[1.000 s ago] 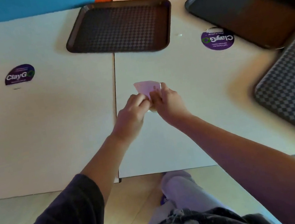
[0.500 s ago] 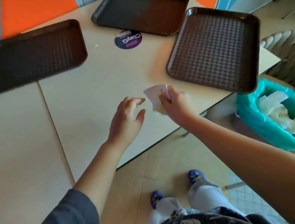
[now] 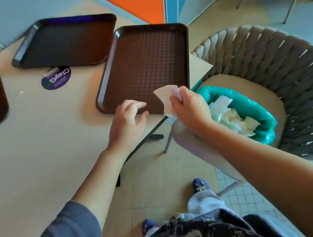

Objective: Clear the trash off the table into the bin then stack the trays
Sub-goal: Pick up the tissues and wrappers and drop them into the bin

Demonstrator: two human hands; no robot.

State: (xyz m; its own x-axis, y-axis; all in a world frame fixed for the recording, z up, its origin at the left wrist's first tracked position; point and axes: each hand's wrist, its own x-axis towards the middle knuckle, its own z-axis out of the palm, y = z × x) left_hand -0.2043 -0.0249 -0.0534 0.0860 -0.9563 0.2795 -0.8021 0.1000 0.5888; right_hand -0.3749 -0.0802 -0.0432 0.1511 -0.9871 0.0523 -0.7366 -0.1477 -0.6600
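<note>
Right hand (image 3: 189, 106) pinches the paper scrap (image 3: 166, 100); carry it fully over the bin (image 3: 253, 106) before releasing. Left hand (image 3: 126, 123) hangs loose, empty.

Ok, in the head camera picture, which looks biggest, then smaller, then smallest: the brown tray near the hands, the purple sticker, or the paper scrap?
1. Brown tray, clearly biggest.
2. and 3. Purple sticker and paper scrap in the right hand look alike; the scrap is nearer and partly hidden, so no ranking.

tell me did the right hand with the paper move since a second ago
Yes. The right hand carried the paper from mid-table toward the bin, now by the table edge.
</note>
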